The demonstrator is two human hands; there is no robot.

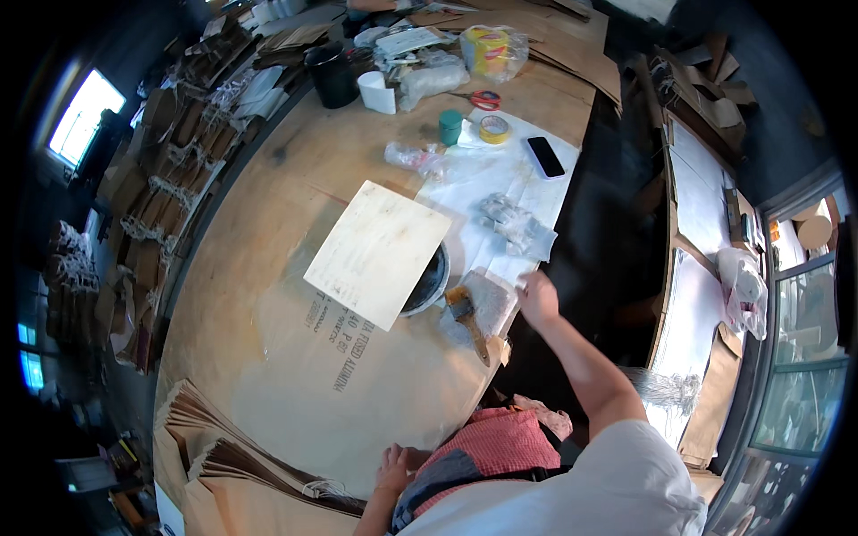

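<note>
My right hand (538,299) is at the table's right edge, beside the white sheet, with its fingers curled in. Whatever they may hold is hidden. Near the front edge, my left hand (393,467) rests low with its fingers stretched out and nothing visible in them. A flat brush (463,313) with a wooden handle lies on a crumpled whitish cloth (490,301) close to my right hand. Left of it, a square cream board (380,255) covers most of a dark round basin (433,281). White work gloves (517,225) lie beyond my right hand.
A phone (545,157), yellow tape roll (493,130), green container (450,127) and red-handled scissors (483,99) sit farther back. A black bucket (331,76) stands at the far left. Brown paper stacks (250,464) cover the near left corner; loaded shelves (170,188) line the left.
</note>
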